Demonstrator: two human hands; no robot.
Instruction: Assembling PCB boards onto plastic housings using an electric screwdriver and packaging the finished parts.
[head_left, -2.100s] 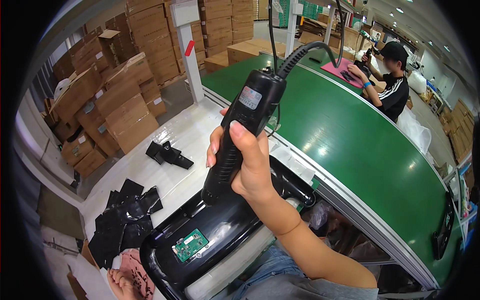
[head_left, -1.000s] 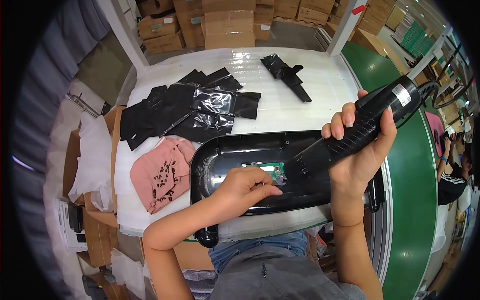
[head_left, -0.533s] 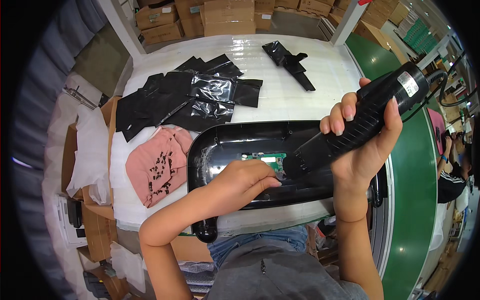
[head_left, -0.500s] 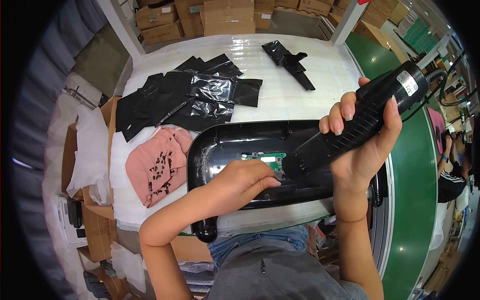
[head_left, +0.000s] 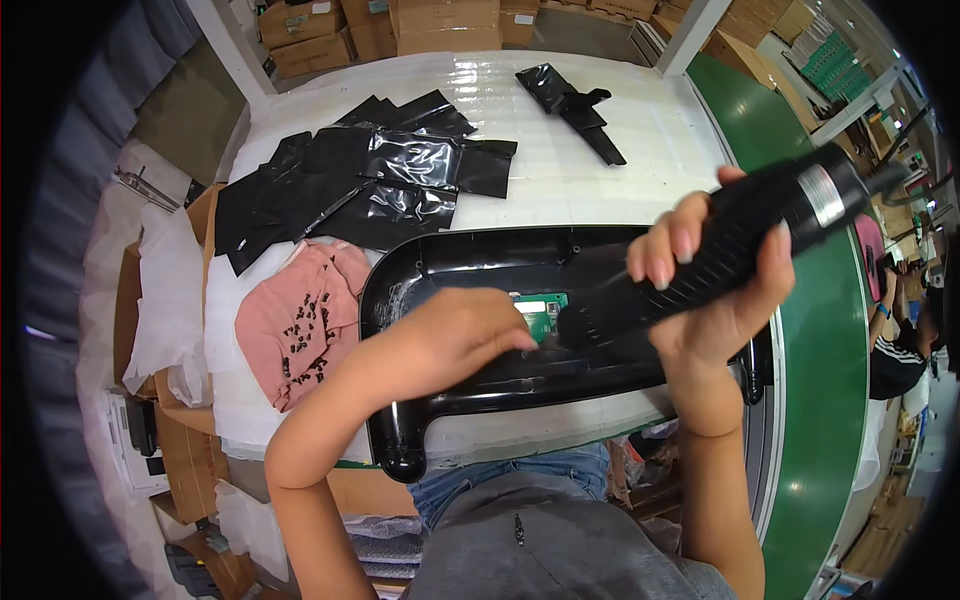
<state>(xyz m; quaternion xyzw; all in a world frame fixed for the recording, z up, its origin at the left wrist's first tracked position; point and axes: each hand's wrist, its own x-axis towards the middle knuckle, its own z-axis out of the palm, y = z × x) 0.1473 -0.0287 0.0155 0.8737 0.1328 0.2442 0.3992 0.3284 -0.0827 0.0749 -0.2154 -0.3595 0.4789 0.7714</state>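
Observation:
My right hand [head_left: 715,310] is wrapped round a thick black corded electric screwdriver [head_left: 750,230], tilted with its narrower end down to the left. That end hangs over a green circuit board [head_left: 543,310] inside a long black plastic housing [head_left: 590,388], which lies hollow side up in front of me. My left hand [head_left: 460,335] is bent over the housing beside the board, fingers curled and pressed together close to the tool's tip. Whatever they pinch, if anything, is hidden. Motion blurs the tool's tip, so contact cannot be made out.
Left of the housing lies a pink cloth [head_left: 260,345] with several small black screws [head_left: 305,335]. Glossy black plastic sheets [head_left: 330,180] cover the table's far left; another folded black piece [head_left: 580,110] lies far right. Cardboard boxes [head_left: 445,25] stand behind. A co-worker's sleeve [head_left: 893,362] shows at right.
My left hand has drawn slightly left and up, away from the tool's tip. The screwdriver has shifted a little and is blurred. The view has shifted slightly too.

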